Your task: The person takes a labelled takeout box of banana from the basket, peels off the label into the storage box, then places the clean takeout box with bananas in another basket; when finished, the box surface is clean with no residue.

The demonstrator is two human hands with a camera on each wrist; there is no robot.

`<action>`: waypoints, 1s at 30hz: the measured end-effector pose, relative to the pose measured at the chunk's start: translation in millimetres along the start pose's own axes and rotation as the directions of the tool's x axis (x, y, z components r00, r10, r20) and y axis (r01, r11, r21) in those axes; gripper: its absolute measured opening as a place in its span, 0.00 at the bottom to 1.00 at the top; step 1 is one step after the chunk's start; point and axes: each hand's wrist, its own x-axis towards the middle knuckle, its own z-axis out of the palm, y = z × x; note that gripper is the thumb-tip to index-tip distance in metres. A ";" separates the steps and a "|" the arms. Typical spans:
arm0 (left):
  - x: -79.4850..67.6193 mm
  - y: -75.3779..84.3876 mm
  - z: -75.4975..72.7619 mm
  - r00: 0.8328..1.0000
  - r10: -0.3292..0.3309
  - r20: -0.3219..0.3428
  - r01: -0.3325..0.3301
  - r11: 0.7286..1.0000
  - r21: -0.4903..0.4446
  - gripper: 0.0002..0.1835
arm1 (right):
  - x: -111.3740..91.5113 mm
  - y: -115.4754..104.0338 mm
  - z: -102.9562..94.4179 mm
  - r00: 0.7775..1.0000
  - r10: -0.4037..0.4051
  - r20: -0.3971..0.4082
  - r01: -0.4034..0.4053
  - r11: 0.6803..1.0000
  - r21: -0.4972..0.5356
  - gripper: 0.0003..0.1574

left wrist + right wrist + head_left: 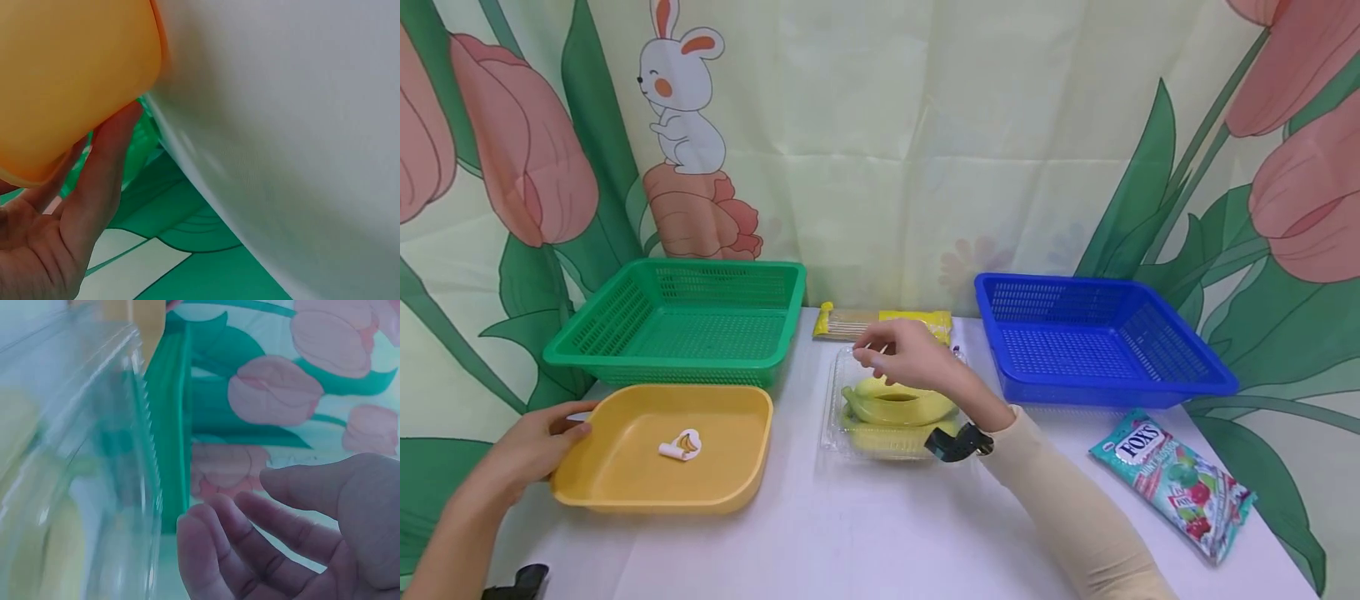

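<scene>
My left hand (538, 446) grips the left rim of a yellow plastic tray (625, 483) at the left of the table. A small banana-picture label (682, 445) lies in the tray. In the left wrist view, fingers (106, 159) curl along the tray's outer side. My right hand (910, 354) is over a clear plastic clamshell box (831, 425) holding yellow-green bananas (898, 404). Its fingers are loosely bent and hold nothing. The right wrist view has the hand's fingertips apart from the box's clear ridged edge (147, 425).
Behind the tray stands a green basket (715, 325). A blue basket (1067, 342) is at the back right, with a FOX'S candy bag (1176, 483) in front of it. A yellow-ended packet of sticks (850, 323) lies behind the box. A printed curtain (865, 125) hangs behind.
</scene>
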 end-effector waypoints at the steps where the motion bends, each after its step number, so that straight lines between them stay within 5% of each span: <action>1: -0.3 -0.5 -0.7 1.000 0.000 -0.001 0.000 1.000 0.002 0.30 | -6.4 5.4 -4.6 1.000 0.021 -0.020 -0.021 1.000 0.015 0.12; 9: 0.4 -2.8 -7.4 1.000 -0.018 -0.005 0.018 1.000 -0.003 0.33 | -52.6 45.4 -30.1 0.980 0.141 -0.139 -0.134 0.989 0.062 0.12; 14: -4.0 10.6 -10.5 0.993 0.028 -0.112 -0.019 0.996 0.084 0.39 | -74.1 62.2 -37.2 0.963 0.188 -0.191 -0.181 0.982 0.053 0.12; 19: -15.2 42.4 -1.5 0.950 0.124 -0.286 -0.090 0.988 0.127 0.38 | -90.4 72.0 -42.7 0.950 0.225 -0.217 -0.220 0.974 0.048 0.12; 22: -21.4 67.8 7.3 0.927 0.178 -0.331 -0.148 0.982 0.115 0.36 | -97.0 75.3 -45.1 0.947 0.225 -0.230 -0.224 0.974 0.033 0.12; 30: -35.9 140.9 52.6 0.934 0.289 -0.211 -0.305 0.951 -0.050 0.35 | -108.3 77.2 -46.5 0.923 0.296 -0.247 -0.303 0.953 0.007 0.16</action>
